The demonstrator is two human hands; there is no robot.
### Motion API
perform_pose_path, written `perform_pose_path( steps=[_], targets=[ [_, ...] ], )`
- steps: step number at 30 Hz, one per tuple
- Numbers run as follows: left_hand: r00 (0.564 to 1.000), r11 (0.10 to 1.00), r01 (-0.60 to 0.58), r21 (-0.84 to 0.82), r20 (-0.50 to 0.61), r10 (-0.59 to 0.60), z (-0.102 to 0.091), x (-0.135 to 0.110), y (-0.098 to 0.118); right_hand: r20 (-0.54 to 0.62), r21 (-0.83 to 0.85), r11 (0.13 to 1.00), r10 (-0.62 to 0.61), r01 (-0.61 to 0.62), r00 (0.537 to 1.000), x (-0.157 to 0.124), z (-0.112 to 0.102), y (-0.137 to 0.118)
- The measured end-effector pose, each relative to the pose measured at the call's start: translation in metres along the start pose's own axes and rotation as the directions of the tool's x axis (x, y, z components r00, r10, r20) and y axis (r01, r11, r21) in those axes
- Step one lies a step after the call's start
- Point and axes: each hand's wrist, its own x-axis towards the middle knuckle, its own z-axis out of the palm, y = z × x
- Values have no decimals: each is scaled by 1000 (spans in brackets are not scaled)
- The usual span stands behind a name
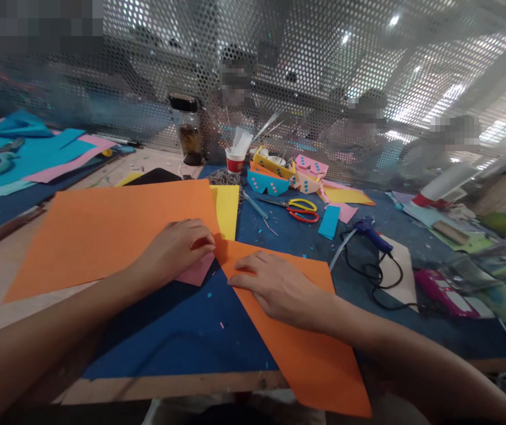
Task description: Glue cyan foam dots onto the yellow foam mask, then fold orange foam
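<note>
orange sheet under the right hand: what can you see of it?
Plain matte orange sheet, apparently craft paper or thin card, unprinted. It lies flat and skewed on the blue mat, its near corner overhanging the front edge of the table. The right hand rests palm-down on its upper part. The left hand has its fingertips at the top corner, where it meets a larger orange sheet and a pink piece. Whether both orange pieces are one folded sheet is unclear.

single head-worn view, looking forward and down, close over the table [182, 336], mesh screen [306, 71] beyond
</note>
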Motion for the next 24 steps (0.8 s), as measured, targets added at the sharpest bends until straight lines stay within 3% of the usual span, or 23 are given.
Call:
perform_pose_path(
  steps=[16, 24],
  targets=[
    [1000, 999, -16, 28, 1, 16, 0, -2, 2, -34, 141, 990, -2, 7, 999, -27, -11, -4],
    [1000, 987, 9, 158, -5, -8, 11, -11, 9, -119, 161, 986, -32, 52, 992, -29, 6, 6]
  ],
)
